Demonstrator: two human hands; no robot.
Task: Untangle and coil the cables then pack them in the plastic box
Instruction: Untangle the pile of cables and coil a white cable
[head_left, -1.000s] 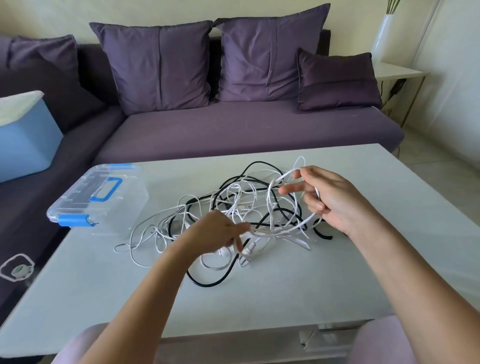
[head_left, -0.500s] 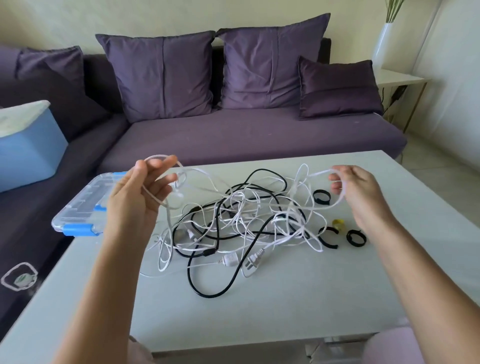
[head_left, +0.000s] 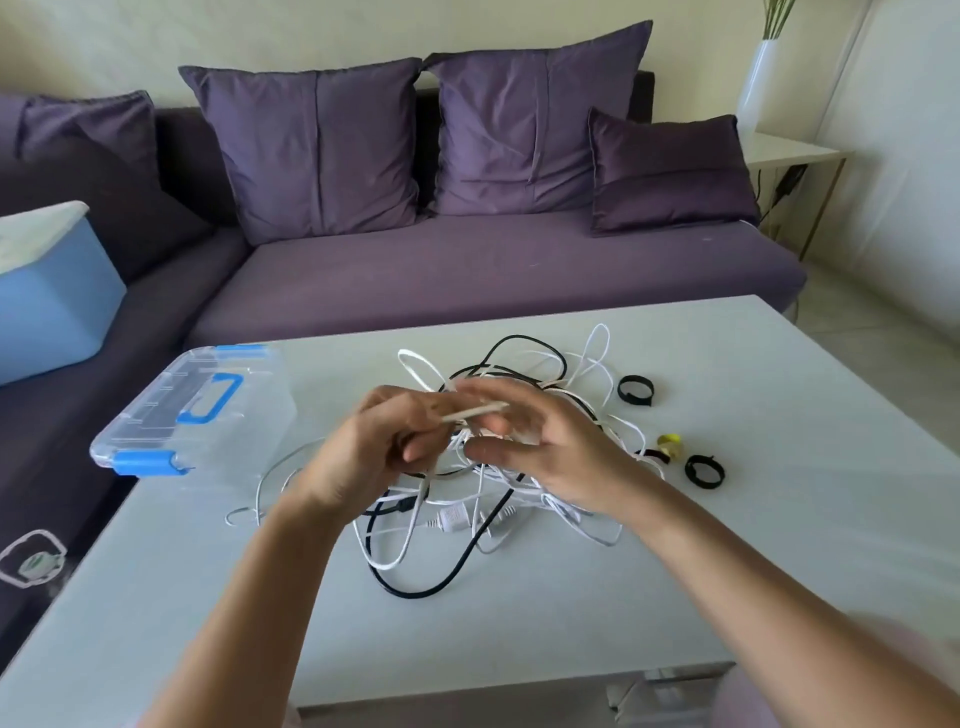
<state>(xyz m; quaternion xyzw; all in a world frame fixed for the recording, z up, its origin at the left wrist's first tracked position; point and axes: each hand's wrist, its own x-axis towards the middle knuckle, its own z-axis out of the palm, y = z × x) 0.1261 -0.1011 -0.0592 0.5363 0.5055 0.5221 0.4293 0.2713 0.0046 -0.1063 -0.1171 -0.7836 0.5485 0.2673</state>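
A tangle of white and black cables (head_left: 498, 499) lies in the middle of the white table (head_left: 779, 545). Both hands meet just above the pile. My left hand (head_left: 363, 457) has its fingers curled round a strand of white cable. My right hand (head_left: 540, 447) is blurred with motion, and a white strand runs across its fingers. The clear plastic box (head_left: 192, 410) with blue handle and blue clips stands closed on the table's left side, apart from the cables.
Two black strap loops (head_left: 635, 388) (head_left: 704, 470) and a small yellow piece (head_left: 670, 444) lie right of the pile. A purple sofa (head_left: 467, 270) with cushions stands behind the table, with a blue container (head_left: 47, 301) on its left part.
The hands, held wide apart with white cable stretched between them half a second ago, have come together over the middle of the pile. The view has shifted slightly.
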